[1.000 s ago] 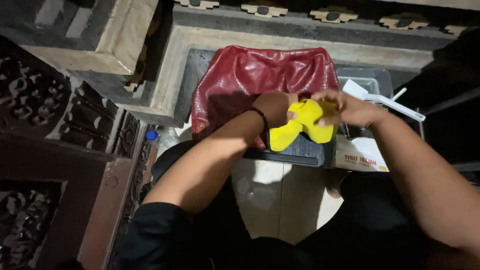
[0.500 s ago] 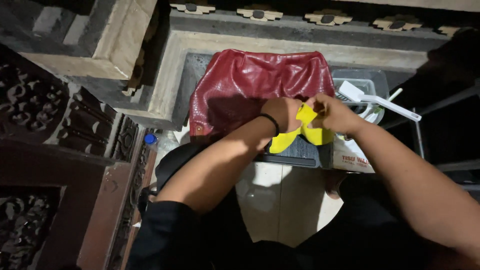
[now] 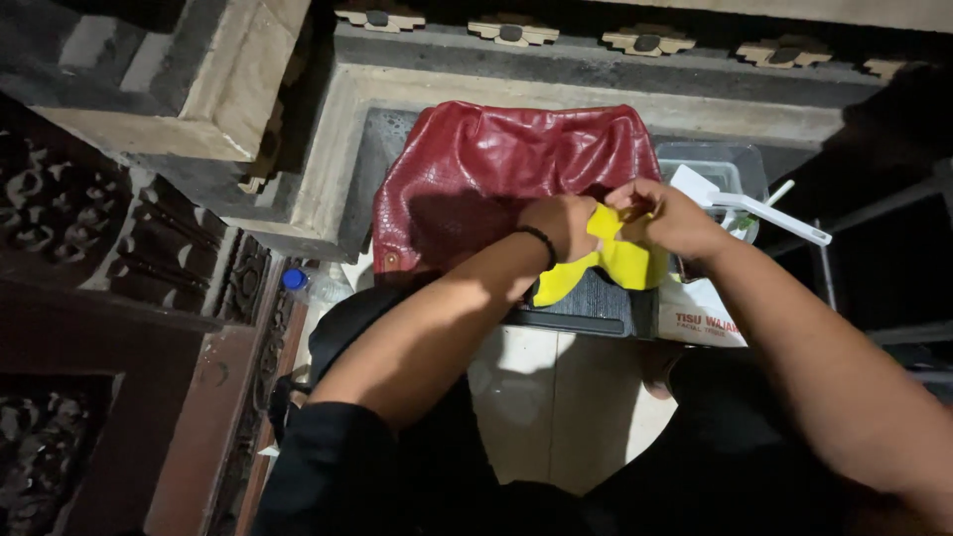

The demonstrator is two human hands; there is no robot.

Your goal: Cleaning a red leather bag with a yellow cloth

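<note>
Both of my hands hold a yellow cloth [image 3: 620, 260] between them, just in front of a red leather bag [image 3: 501, 169]. My left hand [image 3: 561, 223], with a black band on its wrist, grips the cloth's left part. My right hand [image 3: 663, 215] pinches its upper right part. The cloth hangs crumpled over a dark flat case [image 3: 596, 303] that lies under the bag's front edge.
A clear plastic box [image 3: 720, 169] with a white long-handled tool [image 3: 759, 203] stands to the right of the bag. A white tissue pack [image 3: 705, 313] lies below it. A blue-capped bottle [image 3: 298, 283] sits at the left by carved stone ledges [image 3: 248, 109]. Pale tiled floor [image 3: 556, 397] lies below.
My hands have drawn closer together and bunched the yellow cloth into a smaller shape. They have also moved slightly up toward the red bag.
</note>
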